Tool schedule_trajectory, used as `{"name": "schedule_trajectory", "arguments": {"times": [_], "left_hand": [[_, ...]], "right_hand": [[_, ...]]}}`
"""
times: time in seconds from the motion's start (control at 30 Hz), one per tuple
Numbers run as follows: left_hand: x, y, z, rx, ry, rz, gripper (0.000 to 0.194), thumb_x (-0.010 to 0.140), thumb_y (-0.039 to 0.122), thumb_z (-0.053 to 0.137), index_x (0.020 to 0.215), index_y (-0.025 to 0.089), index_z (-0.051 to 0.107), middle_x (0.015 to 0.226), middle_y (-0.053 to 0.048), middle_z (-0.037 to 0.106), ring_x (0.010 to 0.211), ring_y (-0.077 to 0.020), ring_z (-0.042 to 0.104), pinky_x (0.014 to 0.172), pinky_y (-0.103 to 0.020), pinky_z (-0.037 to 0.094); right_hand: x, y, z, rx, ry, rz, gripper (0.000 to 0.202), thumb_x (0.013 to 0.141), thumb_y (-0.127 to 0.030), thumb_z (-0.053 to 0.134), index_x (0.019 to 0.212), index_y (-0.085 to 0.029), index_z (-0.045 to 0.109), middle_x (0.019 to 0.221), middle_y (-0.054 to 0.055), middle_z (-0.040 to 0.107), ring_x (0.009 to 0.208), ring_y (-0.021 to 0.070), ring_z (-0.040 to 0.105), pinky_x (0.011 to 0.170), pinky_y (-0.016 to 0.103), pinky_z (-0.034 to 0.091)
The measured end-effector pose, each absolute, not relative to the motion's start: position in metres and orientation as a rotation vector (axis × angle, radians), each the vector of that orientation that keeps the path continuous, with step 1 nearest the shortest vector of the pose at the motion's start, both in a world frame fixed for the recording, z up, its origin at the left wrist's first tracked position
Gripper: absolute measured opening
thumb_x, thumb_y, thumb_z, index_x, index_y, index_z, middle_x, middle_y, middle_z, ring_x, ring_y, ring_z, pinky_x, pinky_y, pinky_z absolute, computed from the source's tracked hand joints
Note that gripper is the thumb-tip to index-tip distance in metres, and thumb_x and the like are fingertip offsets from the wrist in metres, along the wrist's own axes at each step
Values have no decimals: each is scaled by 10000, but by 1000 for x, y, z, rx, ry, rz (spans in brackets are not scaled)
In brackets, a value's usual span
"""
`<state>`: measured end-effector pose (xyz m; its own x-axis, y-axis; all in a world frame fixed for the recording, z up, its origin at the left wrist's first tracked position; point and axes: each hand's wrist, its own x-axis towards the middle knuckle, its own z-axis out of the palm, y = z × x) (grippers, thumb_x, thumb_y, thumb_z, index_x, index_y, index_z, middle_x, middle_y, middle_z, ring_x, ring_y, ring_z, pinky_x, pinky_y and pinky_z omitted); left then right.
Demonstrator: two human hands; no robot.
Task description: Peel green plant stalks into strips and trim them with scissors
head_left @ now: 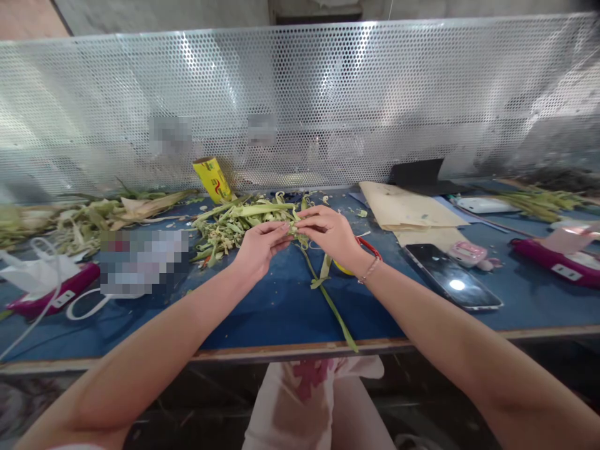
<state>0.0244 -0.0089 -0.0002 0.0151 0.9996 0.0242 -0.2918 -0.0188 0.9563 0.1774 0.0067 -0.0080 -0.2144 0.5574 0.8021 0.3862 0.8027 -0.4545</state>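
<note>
My left hand (262, 249) and my right hand (334, 236) meet above the blue table, with thumbs and fingertips pinched together. Between them is the small leafy top of a green plant stem (334, 307). The stem trails down with a pale leaf partway along, its lower end reaching the table's front edge. The fingers partly hide the top, so its exact shape is unclear. Just beyond my left hand lies a heap of green plant trimmings (225, 228). A red and yellow item (344, 269) shows partly behind my right wrist.
A yellow tube (213, 179) leans behind the heap. Right lie brown paper (394, 203), a phone (450, 275), a pink case (469, 253) and a purple power strip (553, 262). Left are another purple strip (84, 278) and leaves (84, 222). A perforated metal screen (319, 94) stands behind.
</note>
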Motion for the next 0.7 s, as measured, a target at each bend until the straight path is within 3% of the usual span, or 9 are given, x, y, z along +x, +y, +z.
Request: {"name": "schedule_trajectory", "arguments": {"times": [0.2, 0.43, 0.7], "left_hand": [[26, -10, 5, 936, 956, 1358, 70, 573, 129, 684, 585, 116, 616, 561, -18, 635, 566, -94, 599, 634, -229, 472], [27, -9, 4, 986, 898, 1391, 82, 607, 98, 641, 537, 98, 598, 524, -19, 599, 526, -79, 558, 660, -250, 460], [28, -9, 5, 991, 880, 1365, 82, 615, 84, 620, 540, 92, 588, 540, -18, 587, 544, -80, 549, 671, -252, 452]], "right_hand": [[177, 6, -8, -709, -1847, 278, 98, 705, -161, 605, 759, -215, 666, 861, 16, 681, 820, 130, 622, 798, 309, 500], [177, 5, -5, -762, -1832, 371, 120, 685, -155, 614, 771, -218, 670, 851, 14, 674, 776, 125, 625, 709, 275, 523], [178, 3, -2, -749, -1902, 345, 169, 698, -116, 594, 797, -227, 675, 908, 13, 662, 841, 127, 611, 781, 298, 506]]}}
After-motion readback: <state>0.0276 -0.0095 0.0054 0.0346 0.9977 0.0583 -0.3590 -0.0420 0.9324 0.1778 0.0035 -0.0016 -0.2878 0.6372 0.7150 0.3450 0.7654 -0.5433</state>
